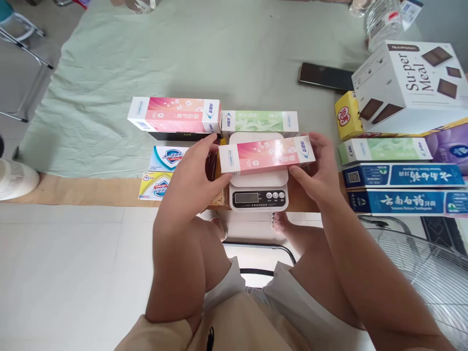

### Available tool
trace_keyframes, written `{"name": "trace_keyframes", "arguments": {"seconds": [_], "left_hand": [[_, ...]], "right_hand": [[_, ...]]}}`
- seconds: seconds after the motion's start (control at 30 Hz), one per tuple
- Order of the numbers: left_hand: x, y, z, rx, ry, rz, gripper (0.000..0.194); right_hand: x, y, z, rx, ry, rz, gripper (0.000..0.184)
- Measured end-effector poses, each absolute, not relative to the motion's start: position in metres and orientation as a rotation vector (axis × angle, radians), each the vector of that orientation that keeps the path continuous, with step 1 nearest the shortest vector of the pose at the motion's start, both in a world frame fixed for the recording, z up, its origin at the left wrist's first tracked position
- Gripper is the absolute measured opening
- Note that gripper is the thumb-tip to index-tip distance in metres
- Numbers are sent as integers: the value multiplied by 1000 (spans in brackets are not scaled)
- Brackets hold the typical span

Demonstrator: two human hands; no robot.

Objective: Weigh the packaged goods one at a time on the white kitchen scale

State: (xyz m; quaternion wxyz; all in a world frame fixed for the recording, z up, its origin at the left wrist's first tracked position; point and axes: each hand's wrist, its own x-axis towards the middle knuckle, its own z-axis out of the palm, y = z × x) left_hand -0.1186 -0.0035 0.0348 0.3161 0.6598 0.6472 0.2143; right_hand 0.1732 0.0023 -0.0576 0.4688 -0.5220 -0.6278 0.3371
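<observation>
Gripping a pink toothpaste box [266, 155] by its ends, left hand [190, 173] and right hand [320, 170] hold it over the kitchen scale [259, 195] at the table's near edge.

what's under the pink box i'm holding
The pink box, held by the left hand and right hand, sits over a white kitchen scale. Its display and buttons show; the box covers most of its platform, so contact is unclear.
</observation>
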Motion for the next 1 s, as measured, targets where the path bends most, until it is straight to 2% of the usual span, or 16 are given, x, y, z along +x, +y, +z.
{"name": "trace_keyframes", "arguments": {"seconds": [0.13, 0.23, 0.4, 0.5, 0.6, 0.73, 1.0], "left_hand": [[-118, -3, 33, 1696, 1716, 587, 83], [-119, -1, 25, 1666, 1695, 705, 82], [-119, 6, 11, 1656, 1489, 929, 80], [-114, 14, 19, 1719, 1395, 958, 69], [-112, 29, 40, 1773, 1469, 929, 59], [-116, 47, 55, 1841, 1721, 855, 60], [-129, 51, 25, 1887, 1891, 579, 64]], "right_hand": [[174, 3, -60, -1308, -1540, 810, 76], [167, 3, -61, -1329, -1516, 746, 69], [149, 11, -55, -1253, -1501, 452, 53], [145, 25, -48, -1199, -1429, 443, 51], [151, 45, -43, -1156, -1368, 510, 54], [168, 76, -54, -1175, -1312, 531, 60], [185, 100, -76, -1196, -1393, 571, 57]]}}
